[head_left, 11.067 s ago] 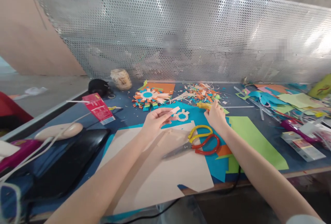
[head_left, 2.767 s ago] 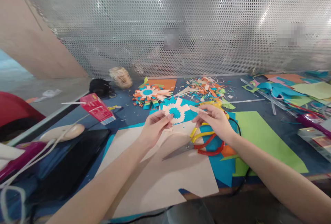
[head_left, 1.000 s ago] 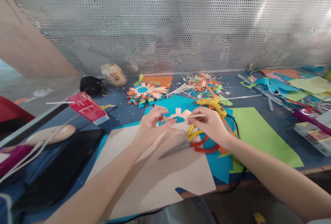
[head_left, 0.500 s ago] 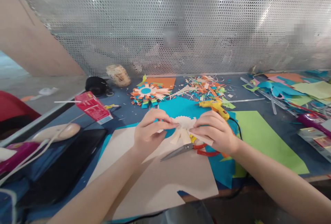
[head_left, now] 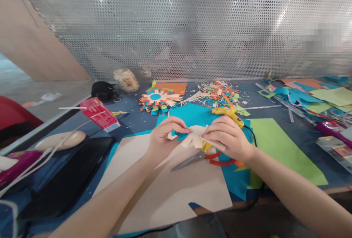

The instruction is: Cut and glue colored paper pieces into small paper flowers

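A cream paper piece with cut strips, like a paper flower (head_left: 196, 141), is held above the table in front of me. My left hand (head_left: 166, 135) pinches its left edge between thumb and fingertips. My right hand (head_left: 230, 137) grips the opposite side, its fingers bent and pressed together over the strips. Just below lie scissors (head_left: 189, 160) with red handles, partly hidden by my right hand. They rest on a large cream paper sheet (head_left: 165, 194). Behind my right hand is a yellow glue gun (head_left: 227, 111).
A layered paper flower (head_left: 156, 97) and a heap of paper scraps (head_left: 220, 93) lie farther back. To the left are a red drink carton (head_left: 99, 114), a black tablet-like slab (head_left: 68, 175) and cables. Green paper (head_left: 286, 153) lies right. A perforated metal panel (head_left: 176, 18) stands behind.
My left hand has shifted slightly to the right along the paper flower, its fingers now closer together. The strips facing me have turned a little. My right hand has barely moved.
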The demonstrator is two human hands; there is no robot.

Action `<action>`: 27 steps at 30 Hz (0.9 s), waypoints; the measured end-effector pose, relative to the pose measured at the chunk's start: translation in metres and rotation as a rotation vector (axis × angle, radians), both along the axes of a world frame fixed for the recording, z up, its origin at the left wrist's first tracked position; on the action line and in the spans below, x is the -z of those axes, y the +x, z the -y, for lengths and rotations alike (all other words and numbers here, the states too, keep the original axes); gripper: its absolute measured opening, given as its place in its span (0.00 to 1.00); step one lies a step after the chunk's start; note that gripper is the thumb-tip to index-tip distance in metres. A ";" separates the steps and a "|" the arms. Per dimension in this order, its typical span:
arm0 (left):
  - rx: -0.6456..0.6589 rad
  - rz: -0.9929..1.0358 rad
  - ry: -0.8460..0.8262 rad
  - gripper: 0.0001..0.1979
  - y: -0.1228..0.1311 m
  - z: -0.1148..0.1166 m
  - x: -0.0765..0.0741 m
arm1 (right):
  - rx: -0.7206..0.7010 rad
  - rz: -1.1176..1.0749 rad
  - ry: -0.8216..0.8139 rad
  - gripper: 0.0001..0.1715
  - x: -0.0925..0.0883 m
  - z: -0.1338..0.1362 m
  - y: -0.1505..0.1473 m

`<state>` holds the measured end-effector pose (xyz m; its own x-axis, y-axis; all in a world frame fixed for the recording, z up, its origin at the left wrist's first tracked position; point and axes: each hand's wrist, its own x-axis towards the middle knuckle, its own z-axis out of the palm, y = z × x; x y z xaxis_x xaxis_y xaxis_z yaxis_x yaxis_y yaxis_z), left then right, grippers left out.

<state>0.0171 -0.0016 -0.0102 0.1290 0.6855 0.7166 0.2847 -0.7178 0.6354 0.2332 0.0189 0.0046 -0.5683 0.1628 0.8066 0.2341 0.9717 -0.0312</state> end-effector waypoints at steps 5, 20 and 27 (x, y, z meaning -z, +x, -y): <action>0.001 0.093 -0.319 0.06 0.009 -0.001 0.001 | 0.052 -0.127 -0.273 0.06 0.001 -0.003 -0.006; 0.008 0.364 -0.823 0.13 0.024 -0.001 0.000 | 0.220 -0.279 -0.881 0.03 0.003 0.003 -0.015; 0.061 0.376 -0.830 0.13 0.025 -0.001 0.001 | 0.114 -0.373 -1.048 0.02 0.008 -0.002 -0.016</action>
<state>0.0418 -0.0009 -0.0109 0.0397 0.9992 -0.0013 -0.0688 0.0040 0.9976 0.2170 0.0207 -0.0032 -0.2582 0.8978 0.3568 0.1251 0.3973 -0.9091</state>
